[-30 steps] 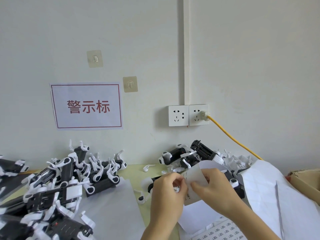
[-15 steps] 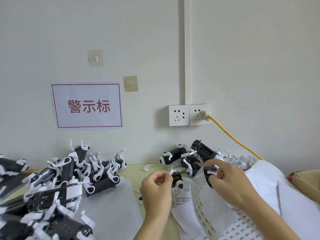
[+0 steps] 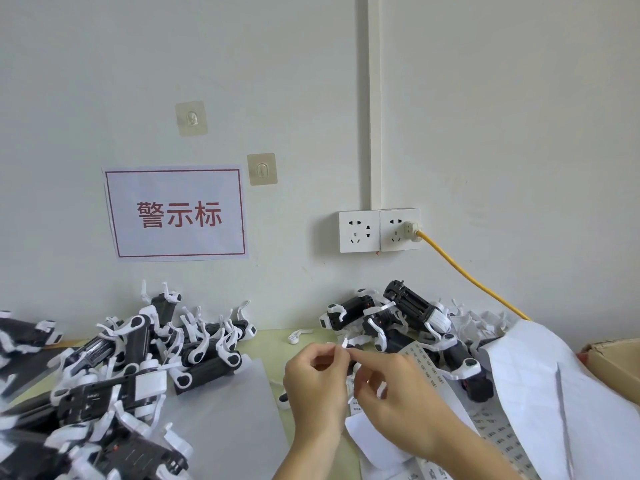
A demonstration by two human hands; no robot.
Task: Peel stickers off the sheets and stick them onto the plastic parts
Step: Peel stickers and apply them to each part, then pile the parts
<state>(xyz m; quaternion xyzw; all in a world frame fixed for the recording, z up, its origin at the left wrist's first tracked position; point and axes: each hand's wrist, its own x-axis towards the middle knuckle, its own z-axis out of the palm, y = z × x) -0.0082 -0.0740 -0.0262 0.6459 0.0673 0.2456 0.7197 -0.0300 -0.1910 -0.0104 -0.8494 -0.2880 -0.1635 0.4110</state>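
Observation:
My left hand (image 3: 313, 379) and my right hand (image 3: 401, 396) meet fingertip to fingertip low in the middle of the view. Between them they pinch a small white sticker (image 3: 344, 342). A printed sticker sheet (image 3: 427, 370) lies just behind my right hand, free of both hands. Black-and-white plastic parts form one pile (image 3: 138, 355) at the left and another pile (image 3: 398, 320) behind the hands. A part under my hands shows only as a white bit (image 3: 284, 400); the rest is hidden.
Large white backing sheets (image 3: 554, 393) drape over the right side. A translucent sheet (image 3: 225, 417) lies left of my forearm. A cardboard box (image 3: 616, 358) stands at the right edge. A yellow cable (image 3: 467, 273) runs from the wall socket (image 3: 360, 230) down to the right.
My right hand has let go of the sticker sheet, which now lies on the table. It moved left to meet my left hand, and both fingertips now pinch the small sticker.

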